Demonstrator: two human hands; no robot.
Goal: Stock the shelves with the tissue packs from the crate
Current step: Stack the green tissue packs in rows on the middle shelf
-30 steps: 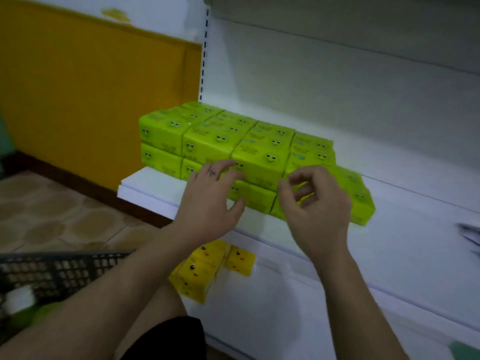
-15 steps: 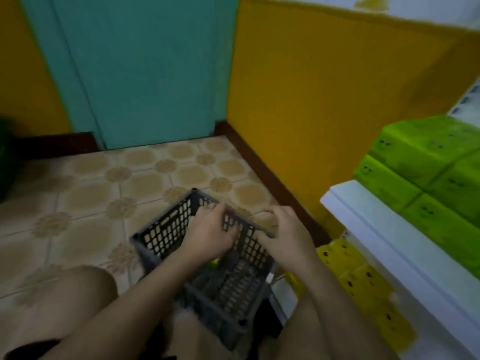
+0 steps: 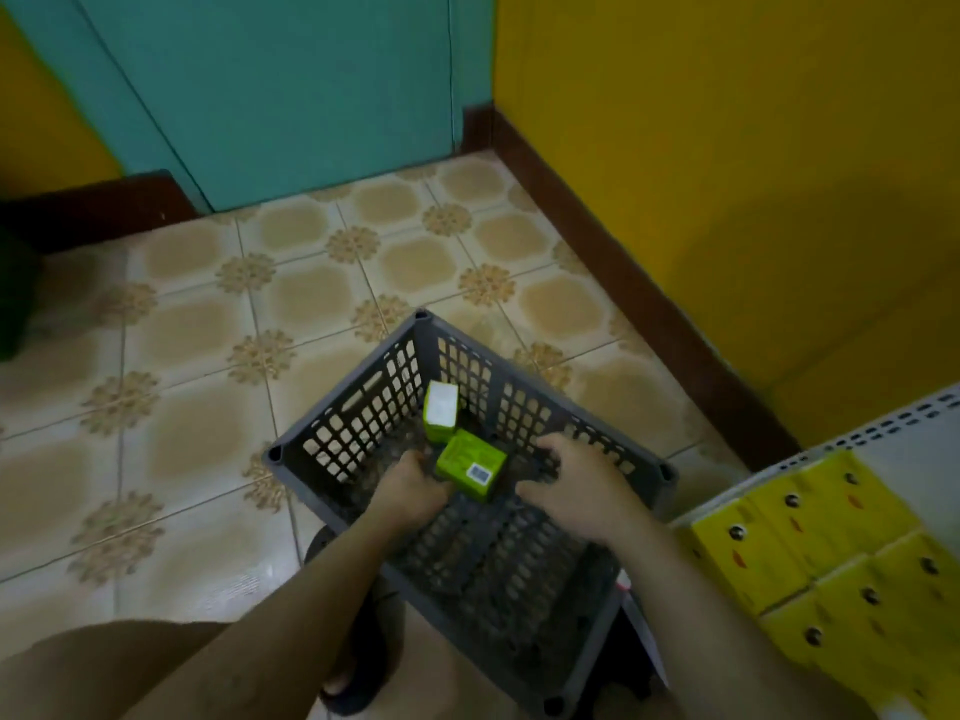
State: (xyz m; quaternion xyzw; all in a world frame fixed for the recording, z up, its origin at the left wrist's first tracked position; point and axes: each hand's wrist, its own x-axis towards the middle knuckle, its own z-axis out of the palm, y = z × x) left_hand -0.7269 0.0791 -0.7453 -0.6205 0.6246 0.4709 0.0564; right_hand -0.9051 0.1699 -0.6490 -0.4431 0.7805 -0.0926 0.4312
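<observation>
Both hands (image 3: 415, 488) (image 3: 582, 485) low, fingers curled.

Yellow packs (image 3: 831, 558) cut off (right edge), left fingertips hidden

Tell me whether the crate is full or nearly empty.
Nearly empty: the crate shows two green tissue packs and mostly bare mesh floor.

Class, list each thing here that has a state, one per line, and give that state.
Crate: nearly empty, two green packs left.
Barcode pack: tilted, left hand touching.
Far pack: upright against the wall.
Right hand: open, empty, inside crate.
Yellow packs: stacked on shelf.
</observation>
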